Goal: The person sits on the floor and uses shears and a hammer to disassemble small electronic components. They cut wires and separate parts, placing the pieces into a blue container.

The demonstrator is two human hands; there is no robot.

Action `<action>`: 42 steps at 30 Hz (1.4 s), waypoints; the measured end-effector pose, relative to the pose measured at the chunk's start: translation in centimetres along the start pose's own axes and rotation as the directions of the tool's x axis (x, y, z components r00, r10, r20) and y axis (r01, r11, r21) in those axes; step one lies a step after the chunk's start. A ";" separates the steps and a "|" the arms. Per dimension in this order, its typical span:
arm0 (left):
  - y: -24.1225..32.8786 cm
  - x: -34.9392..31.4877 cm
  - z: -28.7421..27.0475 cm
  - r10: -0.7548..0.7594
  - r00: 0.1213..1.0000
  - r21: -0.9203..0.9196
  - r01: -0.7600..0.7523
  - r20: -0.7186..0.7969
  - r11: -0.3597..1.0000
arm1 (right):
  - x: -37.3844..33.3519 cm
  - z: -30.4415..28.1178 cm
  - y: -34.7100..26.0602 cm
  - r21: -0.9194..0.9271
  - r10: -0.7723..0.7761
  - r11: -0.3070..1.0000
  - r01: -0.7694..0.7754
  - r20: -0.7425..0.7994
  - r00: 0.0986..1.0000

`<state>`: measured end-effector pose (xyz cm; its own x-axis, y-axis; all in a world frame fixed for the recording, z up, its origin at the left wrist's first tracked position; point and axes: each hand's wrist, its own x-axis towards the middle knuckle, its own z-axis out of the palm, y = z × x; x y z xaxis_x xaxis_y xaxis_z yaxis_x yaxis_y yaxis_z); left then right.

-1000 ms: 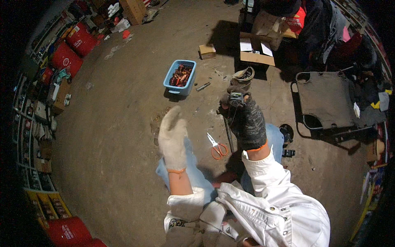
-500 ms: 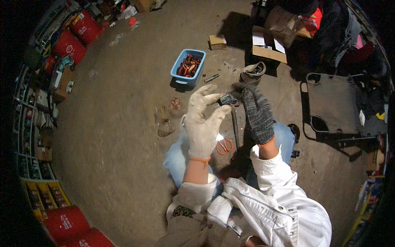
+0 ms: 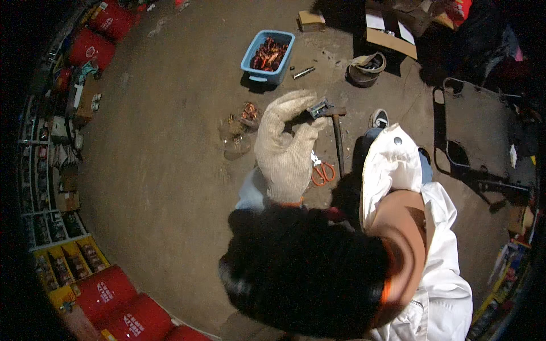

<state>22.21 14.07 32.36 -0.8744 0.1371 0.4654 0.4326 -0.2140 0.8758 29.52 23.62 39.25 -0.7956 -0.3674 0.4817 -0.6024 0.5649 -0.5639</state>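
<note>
My left hand [image 3: 287,153], in a cream knit glove with an orange cuff, pinches a small boxy dark-grey part [image 3: 320,108] between thumb and fingers. Just beyond its thumb, a hammer [image 3: 339,142] with a long dark handle lies on the floor. Orange-handled scissors [image 3: 323,174] rest beside the hammer, close to the left wrist. My right hand [image 3: 307,270], in a dark glove, is raised very near the camera, across the left forearm. It is dark and smeared, so its fingers cannot be made out.
Ahead stands a blue plastic basin [image 3: 257,77] with copper-coloured scraps. Copper bits [image 3: 249,112] lie left of my left hand. A round container [image 3: 364,74], a cardboard box [image 3: 392,42] and a folding chair [image 3: 475,128] are to the right. Red drums [image 3: 105,292] and shelves line the left.
My right hand has swung up and back toward the camera, away from the small part. My left hand still pinches the part. The whole view has shifted a little.
</note>
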 end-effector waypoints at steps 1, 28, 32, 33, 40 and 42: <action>0.0 -0.1 -0.1 -0.041 0.999 -0.039 0.041 0.001 0.998 | -0.1 0.3 -0.1 0.027 -0.009 1.000 0.009 0.012 1.000; 0.8 -1.2 -1.4 -0.541 0.840 -0.370 0.489 -0.047 0.790 | -0.2 0.3 8.1 0.384 0.492 0.813 -0.437 -0.052 0.869; 1.6 -1.2 -0.6 -0.608 0.794 -0.380 0.567 0.014 0.731 | -1.6 1.2 9.7 0.268 0.336 0.908 -0.321 -0.013 0.942; 1.7 -1.2 -0.4 -0.602 0.799 -0.356 0.561 -0.004 0.747 | -2.0 1.5 10.1 0.178 0.210 0.964 -0.200 -0.038 0.977; 0.8 -2.0 -0.5 -0.500 0.866 -0.318 0.479 0.016 0.818 | -4.4 4.5 11.9 -0.360 -0.177 0.924 0.130 -0.102 0.979; 0.5 -2.1 -0.9 -0.519 0.854 -0.327 0.499 0.029 0.803 | -4.4 4.8 11.9 -0.325 -0.150 0.939 0.115 -0.086 0.985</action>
<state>24.03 12.81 31.71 -0.9652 0.2560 -0.0534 -0.1608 -0.4199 0.8932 25.48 28.44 27.21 -0.6878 -0.3833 0.6165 -0.6354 0.7285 -0.2560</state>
